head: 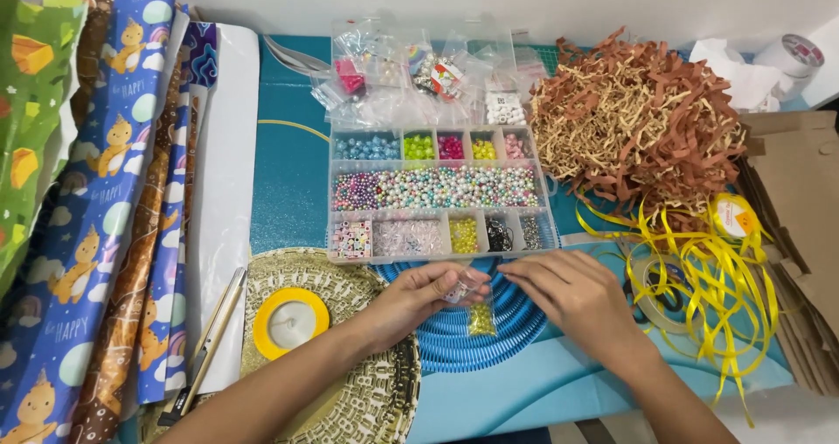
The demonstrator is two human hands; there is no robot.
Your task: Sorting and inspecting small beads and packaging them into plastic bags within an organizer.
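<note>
My left hand (418, 297) pinches a small clear plastic bag (463, 288) with a few pale beads in it, just below the bead organiser. My right hand (572, 297) reaches in from the right, its fingertips touching the same little bag. Under the hands lies a second small bag of yellow-green beads (481, 319) on a blue spiral-patterned mat (516, 326). The clear compartment box (440, 192) holds many coloured beads: blue, green, pink, yellow, mixed pastel pearls and letter cubes.
Sheets of wrapping paper (105, 199) lie at the left. A yellow ribbon spool (291, 319) sits on a woven gold mat, a craft knife (212, 335) beside it. Brown shredded paper (634, 116), loose yellow ribbon (708, 274), cardboard (800, 234) and small bags (419, 72) surround the box.
</note>
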